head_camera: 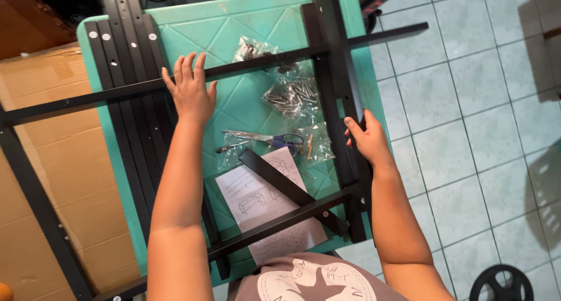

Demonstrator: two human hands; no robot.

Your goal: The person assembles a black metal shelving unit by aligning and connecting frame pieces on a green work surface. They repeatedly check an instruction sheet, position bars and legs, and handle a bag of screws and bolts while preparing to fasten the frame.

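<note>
Nearest the camera, both forearms reach forward from a grey printed shirt (315, 280) over a teal bench (257, 20). The left hand (190, 90) lies flat, palm down, fingers spread and pointing away, resting on a long black metal bar (105, 94); its grip is open and closes on nothing. The right hand (367, 138) has its grip curled around a black upright bar (336, 73), thumb showing on the near face; the other fingers are hidden behind the metal.

The long bar under the left hand runs nearly crosswise, rising slightly toward the right, and its left end is cut off by the picture's edge. The upright bar runs lengthwise away from the person, its far end cut off at the top.

A second crossbar (286, 219) lies close to the body. Beneath the frame sit a paper instruction sheet (251, 201), scissors (274, 139) and clear bags of screws (292, 96), whose contents are hard to make out. More black bars (125, 55) are stacked at the bench's left, beside cardboard (64, 161).
</note>
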